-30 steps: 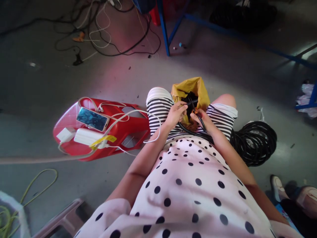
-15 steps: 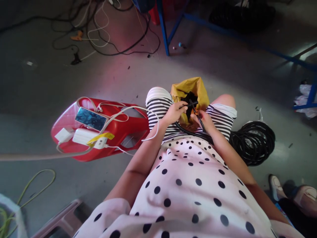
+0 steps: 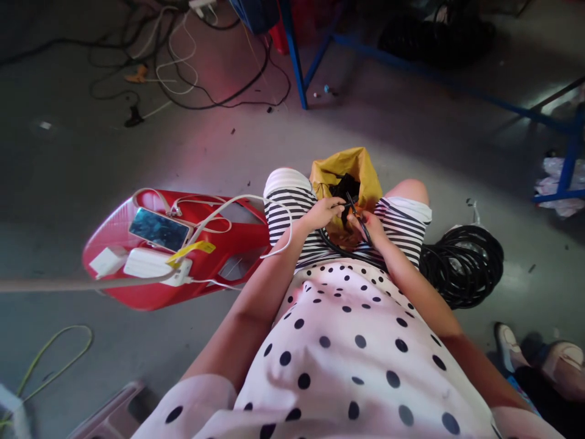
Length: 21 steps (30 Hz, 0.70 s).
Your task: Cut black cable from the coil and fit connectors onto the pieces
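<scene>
Over the lap, my left hand (image 3: 325, 212) is closed on a black cable whose end points right, over the mouth of a yellow bag (image 3: 326, 171). My right hand (image 3: 369, 227) is wrapped round scissors (image 3: 361, 224) with dark blades and some orange near the fingers. The blades point up and left, close to the cable's end. Dark pieces (image 3: 346, 185) lie inside the bag between the knees. A black cable (image 3: 338, 249) runs across the lap below both hands toward a coil (image 3: 466, 265) on the right.
A red stool (image 3: 214, 244) at the left bears a phone (image 3: 159, 228), white chargers and cords. A blue metal frame (image 3: 297, 67) stands ahead, with loose cables on the floor at the upper left. Another person's shoes (image 3: 508, 344) are at the lower right.
The view has shifted slightly. The cable's end, which stuck out past the scissors to the right, now shows less, and the blades stand nearer my left fingers.
</scene>
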{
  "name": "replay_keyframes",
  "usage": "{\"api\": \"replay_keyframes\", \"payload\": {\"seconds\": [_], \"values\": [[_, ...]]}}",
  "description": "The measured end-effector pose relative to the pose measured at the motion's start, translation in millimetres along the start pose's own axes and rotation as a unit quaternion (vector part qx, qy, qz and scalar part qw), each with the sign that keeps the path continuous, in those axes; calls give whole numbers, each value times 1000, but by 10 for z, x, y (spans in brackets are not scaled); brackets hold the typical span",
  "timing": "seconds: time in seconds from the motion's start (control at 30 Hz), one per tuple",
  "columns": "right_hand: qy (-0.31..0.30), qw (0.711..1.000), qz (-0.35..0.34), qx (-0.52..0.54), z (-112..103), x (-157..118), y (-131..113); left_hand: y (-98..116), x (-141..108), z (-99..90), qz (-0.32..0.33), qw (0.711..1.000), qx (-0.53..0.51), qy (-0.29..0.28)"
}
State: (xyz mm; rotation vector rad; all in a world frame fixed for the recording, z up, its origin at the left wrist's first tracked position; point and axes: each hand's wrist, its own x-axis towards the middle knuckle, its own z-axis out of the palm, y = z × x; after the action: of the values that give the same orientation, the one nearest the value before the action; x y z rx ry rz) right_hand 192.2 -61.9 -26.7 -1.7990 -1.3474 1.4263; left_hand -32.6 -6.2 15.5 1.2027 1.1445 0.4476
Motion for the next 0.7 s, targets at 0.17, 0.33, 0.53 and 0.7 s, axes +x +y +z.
{"api": "replay_keyframes", "payload": {"seconds": [0.17,0.33,0.53,0.7], "values": [[-2,999,23,33,70,59,-76,-19,-1,95,-61,986,-154,37],[9,999,48,20,114,109,-124,-34,-28,142,-84,974,-194,82],[10,999,37,33,103,88,-123,11,-45,147,-88,972,-188,107],[-37,993,25,111,-4,-22,-201,109,-250,196,-111,959,-236,110]]}}
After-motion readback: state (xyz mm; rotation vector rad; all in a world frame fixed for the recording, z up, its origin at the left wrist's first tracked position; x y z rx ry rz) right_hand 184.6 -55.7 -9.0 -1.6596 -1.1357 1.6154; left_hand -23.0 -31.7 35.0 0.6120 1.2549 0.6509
